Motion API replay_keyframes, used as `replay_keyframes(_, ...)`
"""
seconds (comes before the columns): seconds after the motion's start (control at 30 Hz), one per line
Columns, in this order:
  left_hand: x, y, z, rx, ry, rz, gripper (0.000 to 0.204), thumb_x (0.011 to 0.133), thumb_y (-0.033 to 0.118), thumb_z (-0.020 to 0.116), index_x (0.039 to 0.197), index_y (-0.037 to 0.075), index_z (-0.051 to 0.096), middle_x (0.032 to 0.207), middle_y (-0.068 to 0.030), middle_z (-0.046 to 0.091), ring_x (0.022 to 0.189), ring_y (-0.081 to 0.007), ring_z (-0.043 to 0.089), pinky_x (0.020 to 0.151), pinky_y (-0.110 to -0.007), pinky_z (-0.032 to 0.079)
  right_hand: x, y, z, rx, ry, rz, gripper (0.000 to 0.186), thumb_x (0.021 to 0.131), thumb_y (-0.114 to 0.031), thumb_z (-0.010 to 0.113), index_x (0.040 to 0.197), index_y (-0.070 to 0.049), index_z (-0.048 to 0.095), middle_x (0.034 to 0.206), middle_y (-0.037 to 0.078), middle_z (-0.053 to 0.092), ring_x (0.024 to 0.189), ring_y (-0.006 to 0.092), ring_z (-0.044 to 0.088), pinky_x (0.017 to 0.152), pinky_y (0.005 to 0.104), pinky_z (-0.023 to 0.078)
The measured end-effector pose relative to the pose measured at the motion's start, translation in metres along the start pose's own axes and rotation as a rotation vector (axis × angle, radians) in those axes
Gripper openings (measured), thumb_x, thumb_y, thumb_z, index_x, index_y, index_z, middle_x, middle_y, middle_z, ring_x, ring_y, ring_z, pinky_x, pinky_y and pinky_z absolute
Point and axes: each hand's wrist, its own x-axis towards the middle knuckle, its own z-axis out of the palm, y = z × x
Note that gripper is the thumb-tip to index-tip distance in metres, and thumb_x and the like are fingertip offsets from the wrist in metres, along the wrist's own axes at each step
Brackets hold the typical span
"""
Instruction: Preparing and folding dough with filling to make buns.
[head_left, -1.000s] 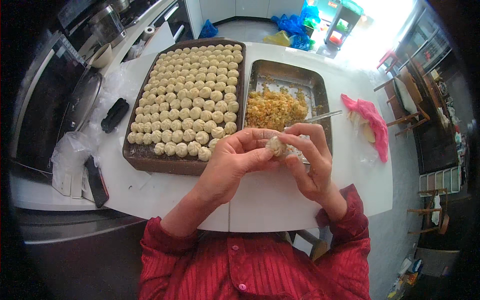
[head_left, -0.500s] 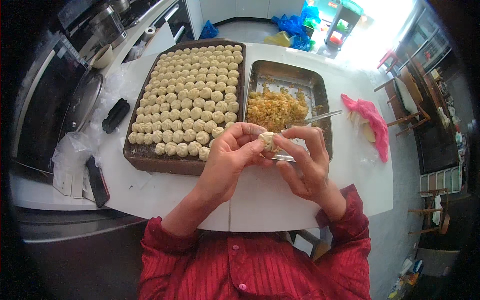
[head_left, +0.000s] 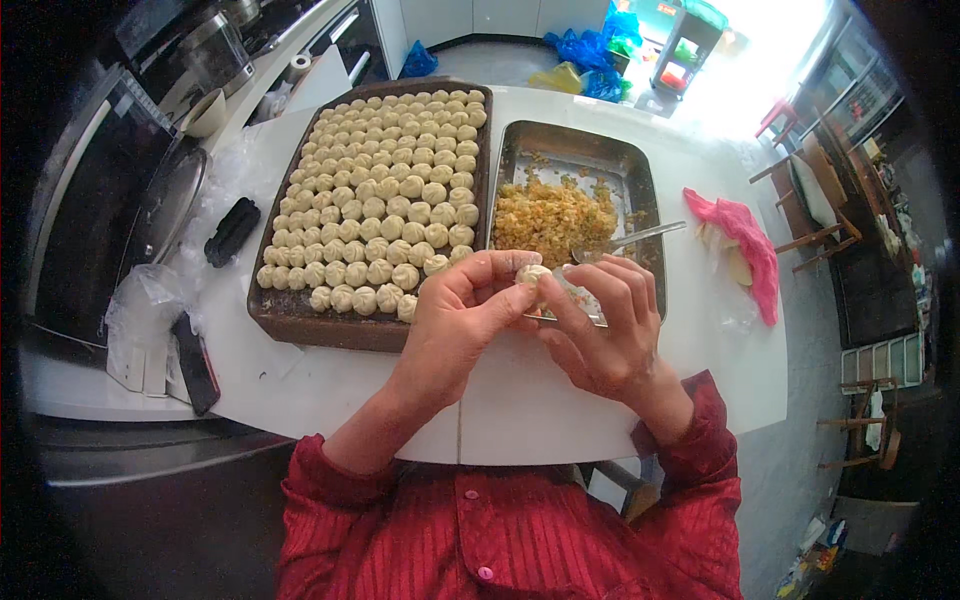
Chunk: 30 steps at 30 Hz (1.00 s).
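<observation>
A small pleated dumpling [head_left: 531, 274] is held above the near edge of the filling tray [head_left: 605, 142], pinched in the grip of the left hand [head_left: 447, 318]. Its right side is met by a finger of the right hand [head_left: 618, 338]; whether that grip is closed cannot be told. The step in hand appears to be the sealing of the pleats, and a light pressing together of the gathered top seems called for next. Beyond, filling [head_left: 548, 222] and a spoon [head_left: 648, 234] are held in the tray. To the left, rows of finished dumplings [head_left: 385, 190] are carried by a dark tray [head_left: 315, 332] on the white worktop [head_left: 525, 415].
</observation>
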Motion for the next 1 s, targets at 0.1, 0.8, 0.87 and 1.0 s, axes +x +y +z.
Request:
replay_keyframes(0.1, 0.0013, -0.0005, -0.0016, 0.015, -0.007, -0.012, 0.026, 0.095, 0.009, 0.064, 0.118, -0.002, 0.063, 0.102, -0.0043, 0.068, 0.090, -0.0085, 0.063, 0.077, -0.024, 0.054, 0.0003, -0.0013, -0.0028, -0.012, -0.014, -0.001, 0.046, 0.080, -0.025, 0.075, 0.122, -0.009, 0.064, 0.114, 0.011, 0.055, 0.103, 0.0298, 0.055, 0.093, 0.0478, 0.047)
replay_keyframes(0.8, -0.0018, 0.0023, -0.0011, 0.072, -0.063, 0.017, 0.022, 0.093, 0.006, 0.064, 0.114, 0.000, 0.060, 0.098, -0.0040, 0.066, 0.087, -0.0083, 0.062, 0.075, -0.024, 0.052, 0.0051, -0.0004, -0.0014, 0.311, 0.049, 0.217, 0.047, 0.072, -0.015, 0.080, 0.114, -0.004, 0.063, 0.107, 0.014, 0.058, 0.096, 0.0327, 0.057, 0.083, 0.0434, 0.047)
replay_keyframes(0.87, -0.0025, 0.0032, 0.0002, 0.065, -0.077, 0.004, 0.025, 0.093, 0.007, 0.064, 0.116, 0.000, 0.059, 0.099, -0.0043, 0.066, 0.088, -0.0084, 0.062, 0.075, -0.024, 0.052, 0.0048, 0.0022, -0.0009, 0.320, 0.043, 0.211, 0.047, 0.071, -0.014, 0.081, 0.113, -0.004, 0.063, 0.107, 0.014, 0.058, 0.095, 0.0322, 0.058, 0.082, 0.0429, 0.047)
replay_keyframes(1.0, -0.0033, 0.0047, 0.0005, 0.074, -0.097, -0.003, 0.032, 0.094, 0.011, 0.064, 0.123, 0.000, 0.056, 0.103, -0.0053, 0.067, 0.091, -0.0089, 0.062, 0.075, -0.024, 0.051, 0.0036, 0.0026, -0.0011, 0.355, 0.047, 0.239, 0.046, 0.069, -0.010, 0.084, 0.109, -0.004, 0.062, 0.106, 0.014, 0.059, 0.093, 0.0304, 0.059, 0.079, 0.0405, 0.048)
